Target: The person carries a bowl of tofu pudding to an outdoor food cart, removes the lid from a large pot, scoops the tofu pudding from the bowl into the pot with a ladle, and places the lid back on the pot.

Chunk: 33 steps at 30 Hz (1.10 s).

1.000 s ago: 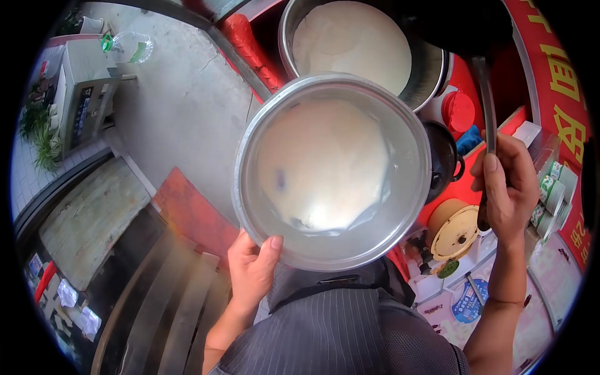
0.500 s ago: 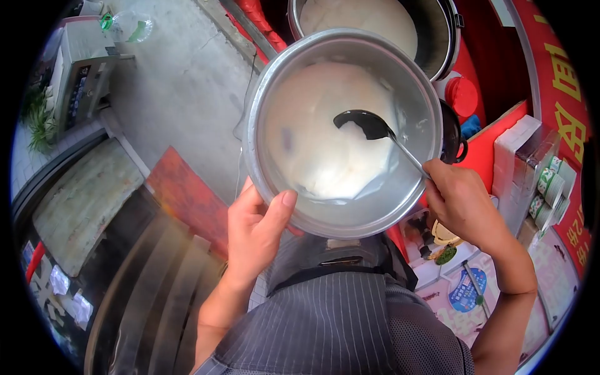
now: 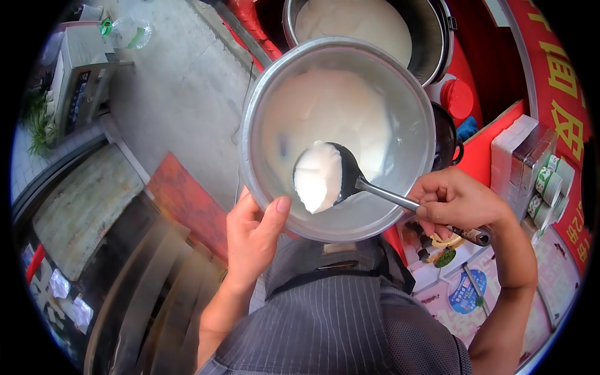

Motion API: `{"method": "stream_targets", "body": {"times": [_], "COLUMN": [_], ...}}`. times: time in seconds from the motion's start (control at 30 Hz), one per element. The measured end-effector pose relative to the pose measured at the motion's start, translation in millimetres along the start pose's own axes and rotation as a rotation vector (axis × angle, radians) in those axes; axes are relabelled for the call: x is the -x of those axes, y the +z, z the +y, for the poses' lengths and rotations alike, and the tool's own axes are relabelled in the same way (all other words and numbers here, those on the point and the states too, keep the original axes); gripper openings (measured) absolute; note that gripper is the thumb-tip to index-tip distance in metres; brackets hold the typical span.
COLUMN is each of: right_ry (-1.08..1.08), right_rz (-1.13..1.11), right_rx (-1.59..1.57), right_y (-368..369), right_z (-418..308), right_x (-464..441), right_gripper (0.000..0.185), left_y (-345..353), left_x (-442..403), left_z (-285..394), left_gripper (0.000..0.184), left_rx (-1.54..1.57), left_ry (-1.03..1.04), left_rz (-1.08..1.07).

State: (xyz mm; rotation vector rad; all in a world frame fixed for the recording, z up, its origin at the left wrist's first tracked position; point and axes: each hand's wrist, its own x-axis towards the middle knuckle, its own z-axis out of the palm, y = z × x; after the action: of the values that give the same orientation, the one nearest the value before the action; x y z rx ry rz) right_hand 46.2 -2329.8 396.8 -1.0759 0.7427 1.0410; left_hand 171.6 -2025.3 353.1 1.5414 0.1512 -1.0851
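A round silver metal basin (image 3: pixel 412 140) is held in front of my body, with a soft white mass (image 3: pixel 331 103) covering its bottom. My left hand (image 3: pixel 253 231) grips the near left rim, thumb on top and fingers underneath. In my right hand (image 3: pixel 456 200) is a ladle (image 3: pixel 381 192) with a metal handle and a dark bowl, my fingers closed around the handle over the near right rim. A smooth white lump (image 3: pixel 319 175), like soft curd, fills the ladle's bowl and bulges past its left edge, above the basin's contents.
Beyond the basin stands a large pot (image 3: pixel 431 69) with pale liquid (image 3: pixel 353 28). A red-lidded container (image 3: pixel 457 97) and a dark pan (image 3: pixel 445 134) are at right. Stacked paper cups (image 3: pixel 550 187) lie farther right. Concrete ground (image 3: pixel 178 81) stretches left, past a brown-red board (image 3: pixel 184 200).
The ladle has come up toward my body and now carries a white lump. My right hand has shifted nearer and tilted the handle. My left hand keeps its grip on the basin.
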Motion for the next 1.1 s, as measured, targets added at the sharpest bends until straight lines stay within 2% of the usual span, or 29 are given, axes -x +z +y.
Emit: {"method": "stream_targets", "body": {"times": [0.17, 0.27, 0.37, 0.47, 0.7, 0.9, 0.97, 1.03, 1.1], "right_ry": [-0.127, -0.395, -0.492, -0.481, -0.389, -0.382, -0.384, -0.405, -0.398], "right_rz": [0.108, 0.387, 0.663, 0.740, 0.739, 0.759, 0.799, 0.883, 1.060], "right_rx": [-0.118, -0.155, -0.031, 0.037, 0.034, 0.135, 0.267, 0.343, 0.616], "right_y": [-21.3, -44.6, -78.8, -131.6, -231.2, -244.5, -241.4, -232.6, -229.7], "right_z": [-12.2, -14.7, -27.7, -33.6, -40.9, -60.5, -67.0, -72.2, -73.5], "right_x": [35.3, 49.1, 29.3, -15.1, -136.2, -186.8, -198.6, -204.9, -210.5], "right_gripper": [0.021, 0.021, 0.018, 0.018, 0.015, 0.014, 0.013, 0.014, 0.015], "left_y": [-1.9, -5.1, -10.5, -13.2, -15.6, -18.4, -19.7, -19.1, -18.0], "left_x": [0.7, 3.2, 4.3, 5.1, 5.2, 6.8, 7.1, 7.0, 7.1], "left_z": [-6.9, -11.3, -19.2, -24.5, -24.6, -28.5, -28.3, -29.5, -29.1], "left_gripper": [0.021, 0.020, 0.021, 0.024, 0.029, 0.029, 0.028, 0.028, 0.027], "left_rx": [-0.028, -0.006, -0.074, -0.052, -0.092, -0.055, -0.055, -0.059, -0.062], "left_ry": [0.038, 0.047, 0.059, 0.037, 0.052, 0.033, 0.011, 0.021, 0.028], "left_rz": [0.003, 0.029, 0.067, 0.085, 0.097, 0.109, 0.098, 0.106, 0.114]}}
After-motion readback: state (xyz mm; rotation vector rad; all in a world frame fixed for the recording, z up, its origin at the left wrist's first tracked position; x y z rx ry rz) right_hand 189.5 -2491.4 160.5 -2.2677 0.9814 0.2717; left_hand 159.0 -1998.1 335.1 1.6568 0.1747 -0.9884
